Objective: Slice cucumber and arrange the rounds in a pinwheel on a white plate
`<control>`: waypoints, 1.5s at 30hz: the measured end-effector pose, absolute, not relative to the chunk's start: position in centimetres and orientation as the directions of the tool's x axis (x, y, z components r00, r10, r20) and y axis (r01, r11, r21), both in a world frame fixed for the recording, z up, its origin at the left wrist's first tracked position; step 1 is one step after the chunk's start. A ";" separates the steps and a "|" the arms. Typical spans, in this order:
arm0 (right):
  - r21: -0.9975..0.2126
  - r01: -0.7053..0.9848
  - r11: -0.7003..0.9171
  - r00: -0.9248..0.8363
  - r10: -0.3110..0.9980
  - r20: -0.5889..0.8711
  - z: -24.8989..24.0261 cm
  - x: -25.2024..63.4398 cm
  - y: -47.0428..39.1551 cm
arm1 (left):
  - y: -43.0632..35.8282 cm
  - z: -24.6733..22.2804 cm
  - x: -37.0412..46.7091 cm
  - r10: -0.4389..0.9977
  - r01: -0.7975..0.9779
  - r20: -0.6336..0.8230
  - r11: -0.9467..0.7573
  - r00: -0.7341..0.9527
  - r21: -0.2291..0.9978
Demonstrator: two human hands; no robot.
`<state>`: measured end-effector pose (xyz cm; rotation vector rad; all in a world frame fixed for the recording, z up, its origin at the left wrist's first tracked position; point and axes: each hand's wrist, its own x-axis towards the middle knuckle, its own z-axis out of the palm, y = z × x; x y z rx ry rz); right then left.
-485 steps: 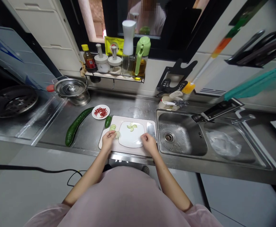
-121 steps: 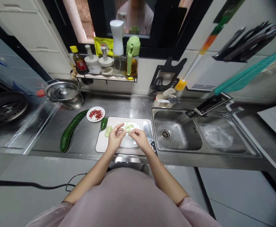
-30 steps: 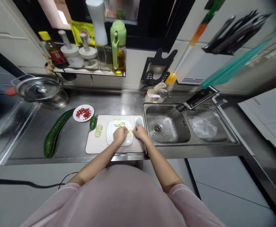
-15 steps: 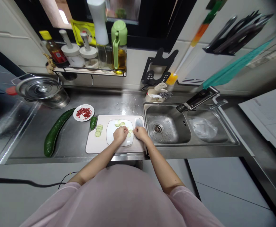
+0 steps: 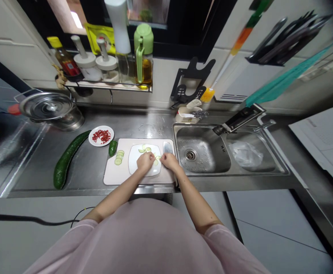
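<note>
A white square plate [image 5: 135, 163] lies on a pale cutting board [image 5: 112, 178], with several cucumber slices [image 5: 145, 148] along its far side. Over its right half, my left hand [image 5: 145, 161] is closed in a pinch at a cucumber slice [image 5: 157, 157]. My right hand [image 5: 170, 161], fingers also pinched, meets the same slice from the right at the plate's edge. The fingertips partly hide it. Behind my right hand a knife blade [image 5: 167, 147] rests on the board; its handle is hidden. A row of cucumber slices [image 5: 119, 157] and a cut cucumber end [image 5: 112, 148] are at the left.
A long whole cucumber [image 5: 69, 160] lies on the steel counter [image 5: 83, 175], near a small white plate [image 5: 110, 131] of chopped red pieces. A lidded pot [image 5: 52, 110] stands farther left. To the right is a double sink [image 5: 203, 169]. A condiment shelf [image 5: 106, 86] hangs behind.
Almost nothing differs. My right hand has shifted very slightly left, and both hands stay pinched at the slice over the plate.
</note>
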<state>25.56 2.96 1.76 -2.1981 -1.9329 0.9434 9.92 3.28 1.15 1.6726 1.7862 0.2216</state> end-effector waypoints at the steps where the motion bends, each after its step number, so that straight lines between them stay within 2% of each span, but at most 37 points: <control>1: -0.429 0.879 -0.208 0.024 0.917 -0.397 1.7 25.6 3.0 | 3.3 1.2 9.9 0.936 0.823 -0.350 0.160 0.050 0.545; 14: -0.399 0.893 -0.210 0.039 0.918 -0.395 1.5 25.4 3.0 | 3.6 1.4 10.0 0.926 0.845 -0.376 0.164 0.047 0.509; 34: -0.557 0.788 -0.262 0.138 0.957 -0.254 1.2 27.1 1.7 | 3.3 1.6 10.1 0.932 0.846 -0.359 0.155 0.046 0.511; 41: -0.604 0.746 -0.281 0.175 0.958 -0.229 0.8 28.5 -0.2 | 2.4 2.0 9.5 0.946 0.796 -0.322 0.169 0.035 0.582; 45: -0.636 0.717 -0.286 0.223 0.958 -0.179 0.7 29.5 -1.3 | 1.0 2.2 8.3 0.962 0.728 -0.272 0.181 0.007 0.661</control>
